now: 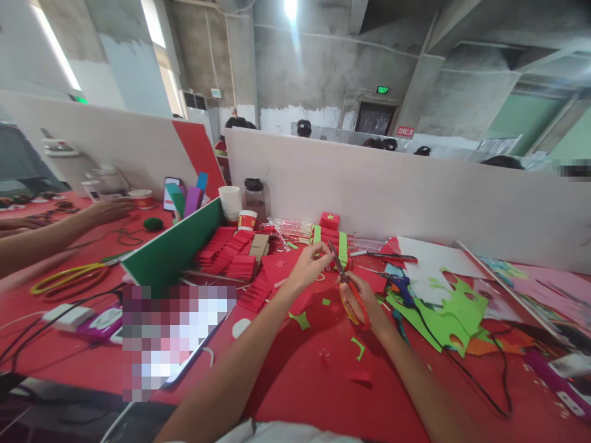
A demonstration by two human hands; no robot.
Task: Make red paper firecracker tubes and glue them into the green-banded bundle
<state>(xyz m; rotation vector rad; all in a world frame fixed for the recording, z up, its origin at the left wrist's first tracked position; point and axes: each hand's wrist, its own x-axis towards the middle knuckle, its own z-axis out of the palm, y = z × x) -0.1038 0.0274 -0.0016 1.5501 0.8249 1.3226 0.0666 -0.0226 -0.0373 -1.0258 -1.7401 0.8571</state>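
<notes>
My right hand [359, 296] is wrapped round a pair of scissors [353, 303] with orange-red and yellow handles, their blades pointing up and away from me. Close by the blade tips, my left hand [313, 266] is closed in a pinch; what sits between its fingers is too small to make out. Under the hands lies a red tabletop [318, 381] with light-green paper scraps [301, 320]. Beyond the blades stands a bundle of red paper pieces [330, 237] with bright green strips.
Folded red paper strips [226, 252] lie at left beside a green divider [175, 246]. A lit tablet [198, 344] rests nearer me. Right are a blue glue gun [401, 288], its black cable [455, 357] and cut green sheets [443, 314]. A co-worker's arm [64, 231] reaches in far left.
</notes>
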